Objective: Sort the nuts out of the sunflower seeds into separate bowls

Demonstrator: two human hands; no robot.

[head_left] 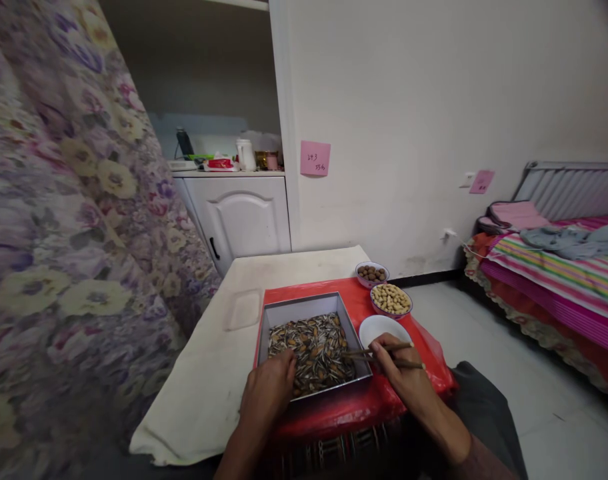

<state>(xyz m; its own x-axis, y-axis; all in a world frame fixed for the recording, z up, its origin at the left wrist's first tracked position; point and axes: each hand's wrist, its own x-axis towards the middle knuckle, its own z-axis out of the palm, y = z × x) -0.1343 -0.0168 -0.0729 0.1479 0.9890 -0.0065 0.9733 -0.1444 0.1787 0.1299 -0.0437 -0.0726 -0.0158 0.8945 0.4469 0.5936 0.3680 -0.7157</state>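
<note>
A shallow square box (304, 303) holds striped sunflower seeds (311, 333) mixed with brown nuts that look like almonds. My left hand (270, 385) is closed over the box's near left corner, thumb side toward the seeds; some of its fingers are hidden. In my right hand (401, 380) is a pair of wooden chopsticks (409, 365), their tips slightly apart over the right side of the seeds. Nothing can be made out between the tips. Just beyond my right hand stands a white bowl (371, 325), its inside partly hidden by that hand.
Right of the box, a bowl of peanuts (391, 299) and a bowl of round brown nuts (373, 273) stand on red plastic sheeting (309, 288). A clear plastic lid or tray (245, 309) lies on the pale tablecloth (204, 380). A floral curtain (84, 233) hangs left; a bed (559, 267) is right.
</note>
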